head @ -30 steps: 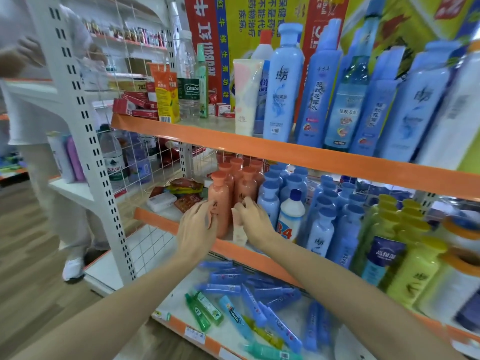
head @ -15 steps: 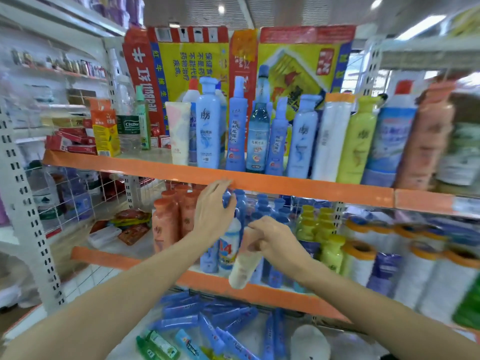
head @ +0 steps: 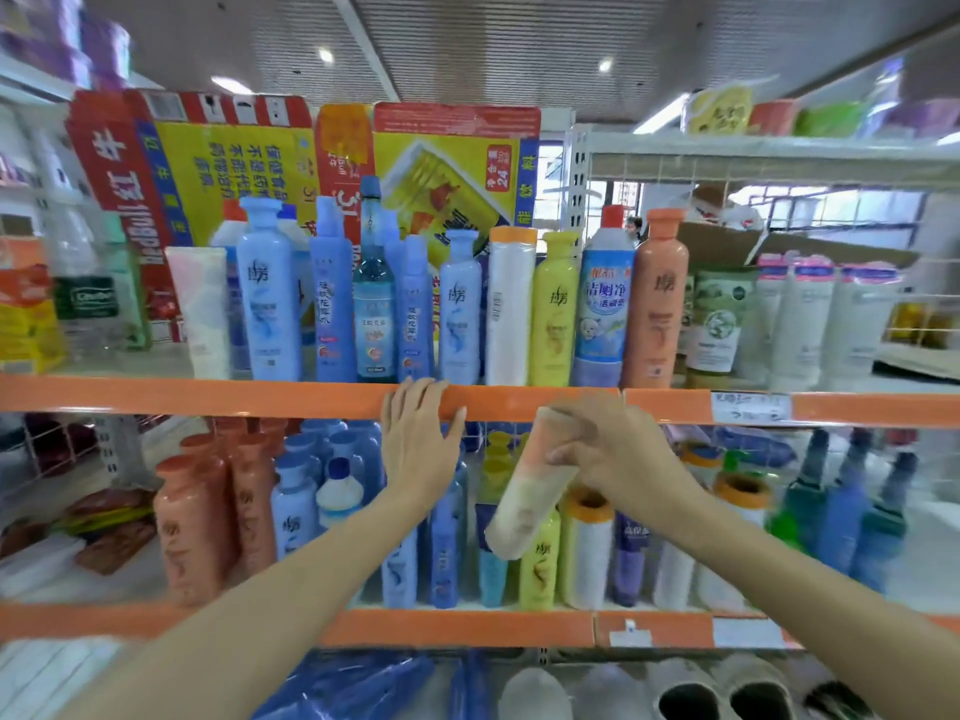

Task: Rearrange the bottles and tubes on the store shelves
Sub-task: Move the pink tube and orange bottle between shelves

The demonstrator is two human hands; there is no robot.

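right hand (head: 618, 454) grips pale peach tube (head: 530, 491), tilted, in front of middle shelf bottles | left hand (head: 418, 449) flat, fingers straight, fingertips on orange upper shelf edge (head: 260, 397) | blue bottles (head: 270, 293) upright above

glossy plastic bottles (head: 270, 298), seemingly matt tube (head: 524, 491)

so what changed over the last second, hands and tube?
The right hand took the pale tube off the middle shelf beside the orange bottles and lifted it, tilted, up to the upper shelf edge. The left hand left the orange bottles and now rests with straight fingers on that edge. The bottles on both shelves look unmoved; the camera tilted up.
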